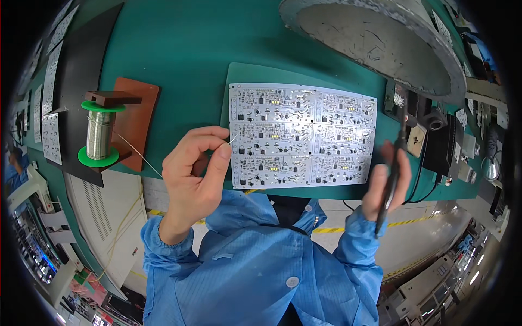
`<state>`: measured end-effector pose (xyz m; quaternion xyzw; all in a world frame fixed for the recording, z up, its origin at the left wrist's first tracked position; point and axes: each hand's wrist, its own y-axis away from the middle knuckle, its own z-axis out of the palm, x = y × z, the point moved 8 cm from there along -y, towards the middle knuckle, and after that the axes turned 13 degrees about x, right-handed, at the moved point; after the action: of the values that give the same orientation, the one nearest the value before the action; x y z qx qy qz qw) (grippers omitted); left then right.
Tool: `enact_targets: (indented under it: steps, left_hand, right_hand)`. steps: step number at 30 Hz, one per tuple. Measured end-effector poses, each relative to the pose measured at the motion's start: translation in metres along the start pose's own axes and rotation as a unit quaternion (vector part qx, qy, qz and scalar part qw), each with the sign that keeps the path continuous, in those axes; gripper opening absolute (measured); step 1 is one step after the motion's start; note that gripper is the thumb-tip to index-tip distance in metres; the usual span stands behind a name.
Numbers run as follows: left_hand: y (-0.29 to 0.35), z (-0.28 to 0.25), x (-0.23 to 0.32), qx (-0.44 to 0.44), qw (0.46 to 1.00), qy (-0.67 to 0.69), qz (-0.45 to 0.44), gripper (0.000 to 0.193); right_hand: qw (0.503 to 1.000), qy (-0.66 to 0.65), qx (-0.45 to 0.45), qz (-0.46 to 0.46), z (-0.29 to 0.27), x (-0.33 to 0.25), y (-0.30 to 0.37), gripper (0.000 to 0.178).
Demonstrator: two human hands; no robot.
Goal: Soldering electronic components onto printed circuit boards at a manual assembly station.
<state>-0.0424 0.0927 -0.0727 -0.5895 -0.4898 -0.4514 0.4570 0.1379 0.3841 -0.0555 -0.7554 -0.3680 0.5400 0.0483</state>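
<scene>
A white panel of several joined circuit boards (303, 148) lies on a green mat, covered with small dark and yellow parts. At its left edge my left hand (197, 173) pinches solder wire (234, 140) between thumb and forefinger, the short end just over the board. That wire (136, 150) runs back to a spool (99, 135) with green flanges on a brown stand (145, 125). Off the panel's right edge, my right hand (399, 182) is wrapped round a dark soldering iron (401, 144), tip end pointing away from me. Motion blurs both hand and iron.
A large grey hood (375, 43) overhangs the far right of the green bench (190, 49). Beyond my right hand stand a black box (443, 146), a yellowish pad (416, 140) and cables. More boards (51, 138) lie on a black sheet (81, 81) at left.
</scene>
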Motion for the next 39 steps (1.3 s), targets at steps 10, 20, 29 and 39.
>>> enact_targets:
  steps: [10,20,29,39]
  left_hand:
    - [-0.004,-0.007,0.004,0.032,0.999,-0.007,0.005,0.004]
    - [0.020,0.048,0.065,-0.116,0.956,-0.118,0.244,0.023]
    - [0.026,0.083,0.063,-0.138,0.948,-0.101,0.270,0.018]
    - [0.023,0.080,0.061,-0.116,0.950,-0.114,0.267,0.019]
  right_hand:
    - [0.990,-0.082,-0.108,-0.037,0.030,-0.022,0.033,0.055]
    - [0.991,-0.082,-0.051,-0.096,-0.007,-0.033,0.012,0.048]
    - [0.976,-0.146,-0.123,-0.110,0.006,-0.076,-0.001,0.010]
    - [0.971,-0.147,-0.142,-0.123,0.022,-0.082,-0.003,0.017]
